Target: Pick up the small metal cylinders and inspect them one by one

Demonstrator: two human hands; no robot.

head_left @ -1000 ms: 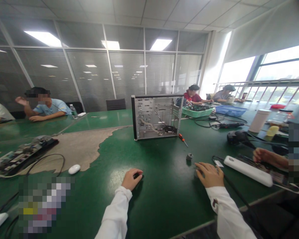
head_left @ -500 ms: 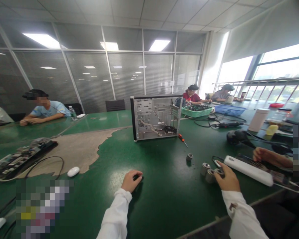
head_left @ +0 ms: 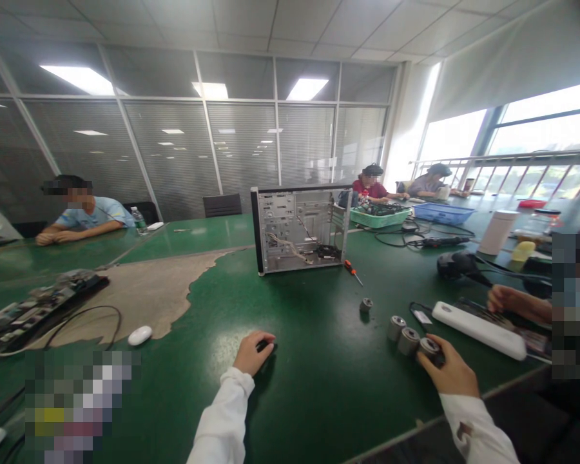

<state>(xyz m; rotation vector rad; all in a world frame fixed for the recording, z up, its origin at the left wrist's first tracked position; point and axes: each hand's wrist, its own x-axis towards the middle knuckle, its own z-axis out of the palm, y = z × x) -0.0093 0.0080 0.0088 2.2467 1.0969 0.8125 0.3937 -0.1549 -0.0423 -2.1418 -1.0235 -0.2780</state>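
Note:
My right hand (head_left: 448,368) grips a short grey metal cylinder (head_left: 429,347) with a round opening in its top, thumb on the near side and fingers behind. Two similar metal cylinders, one (head_left: 408,341) close beside the held one and another (head_left: 396,328) farther left, stand upright in a slanting row with it. A fourth-looking lone cylinder (head_left: 365,305) stands apart, farther back. My left hand (head_left: 254,352) rests on the green table (head_left: 314,386), fingers loosely curved, with a dark gap between thumb and forefinger. I see nothing held there.
An opened computer case (head_left: 302,229) stands mid-table, with an orange-handled screwdriver (head_left: 353,272) by its right corner. A white power strip (head_left: 478,330) lies right of my hand, near another person's hand (head_left: 517,303). A circuit assembly (head_left: 43,306) and white oval object (head_left: 140,335) lie left.
My right hand has moved slightly right and toward me, and the cylinder in its grip now shows more of its top. My left hand stays put.

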